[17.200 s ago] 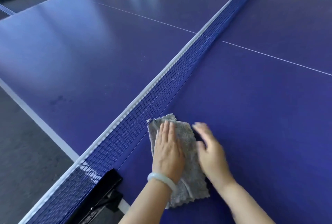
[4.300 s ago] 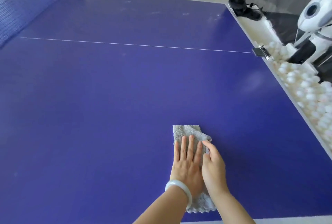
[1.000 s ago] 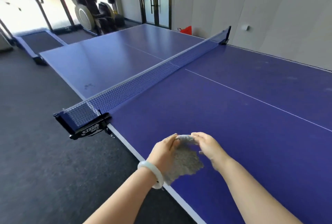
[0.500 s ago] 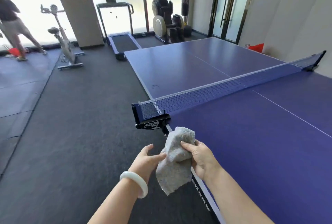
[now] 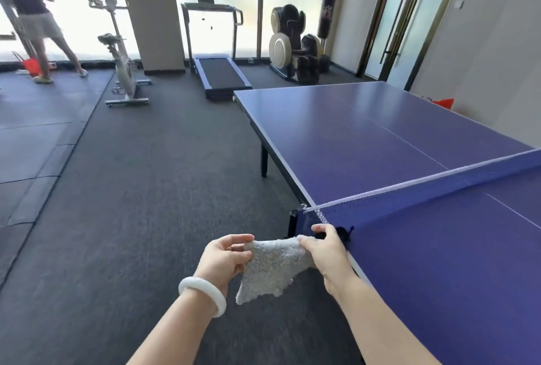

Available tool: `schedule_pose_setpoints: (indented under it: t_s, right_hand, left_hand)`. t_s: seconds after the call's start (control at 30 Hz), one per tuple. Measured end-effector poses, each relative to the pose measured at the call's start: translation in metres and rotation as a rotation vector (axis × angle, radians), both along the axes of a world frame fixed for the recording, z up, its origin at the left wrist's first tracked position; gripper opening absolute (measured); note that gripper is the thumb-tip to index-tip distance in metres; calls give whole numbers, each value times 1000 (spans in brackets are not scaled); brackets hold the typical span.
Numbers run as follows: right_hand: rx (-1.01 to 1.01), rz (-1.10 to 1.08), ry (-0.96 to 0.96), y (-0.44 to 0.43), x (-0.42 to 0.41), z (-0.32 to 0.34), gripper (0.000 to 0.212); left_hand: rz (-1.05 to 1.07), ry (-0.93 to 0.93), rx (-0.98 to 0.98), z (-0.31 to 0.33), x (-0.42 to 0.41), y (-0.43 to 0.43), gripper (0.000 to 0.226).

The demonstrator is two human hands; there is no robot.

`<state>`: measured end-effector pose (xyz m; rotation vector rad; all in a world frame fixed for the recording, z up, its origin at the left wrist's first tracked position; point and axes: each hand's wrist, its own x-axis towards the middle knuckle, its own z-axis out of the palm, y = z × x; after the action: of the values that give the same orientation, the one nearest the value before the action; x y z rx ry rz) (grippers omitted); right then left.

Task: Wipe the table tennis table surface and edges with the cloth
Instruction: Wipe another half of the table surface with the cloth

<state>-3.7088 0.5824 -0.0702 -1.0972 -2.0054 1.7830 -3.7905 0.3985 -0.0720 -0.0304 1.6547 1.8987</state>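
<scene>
A grey cloth point(image 5: 270, 266) is held in the air off the near side edge of the table point(image 5: 439, 247), over the dark floor point(image 5: 117, 203). Its top edge is stretched between both hands: one corner is pinched by the left hand point(image 5: 225, 259) at 9 o'clock of the cloth, the other is gripped by the right hand point(image 5: 328, 250) at 3 o'clock. The rest of the cloth hangs down toward 6 o'clock. A white bangle point(image 5: 202, 294) is worn on the left wrist. The net point(image 5: 424, 198) lies at 1 o'clock of the right hand, its end just beside the fingers.
</scene>
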Motion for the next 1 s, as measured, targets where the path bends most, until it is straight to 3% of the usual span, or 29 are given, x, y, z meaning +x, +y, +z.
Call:
schedule_pose_setpoints:
  t_s: [0.17,0.3,0.6,0.77,1.0]
  right_hand:
    - [-7,188,-11,-19,-96,25,34]
    - [91,154,-34,-7,-163,27,30]
    - [-14,207,-116,106,-313,6,34]
    - [-134,14,-29,170,-361,0,43]
    - [-319,-433,137,232,-377,-41,25]
  left_hand:
    - [-23,105,-29,17,-114,-19,40]
    - [-50,231,-71,15,-196,3,41]
    - [-263,521,-350,-10,-365,107,41]
    - [-500,477,-307,-6,-435,189,47]
    - [-866,294,-218,-39,-487,327,55]
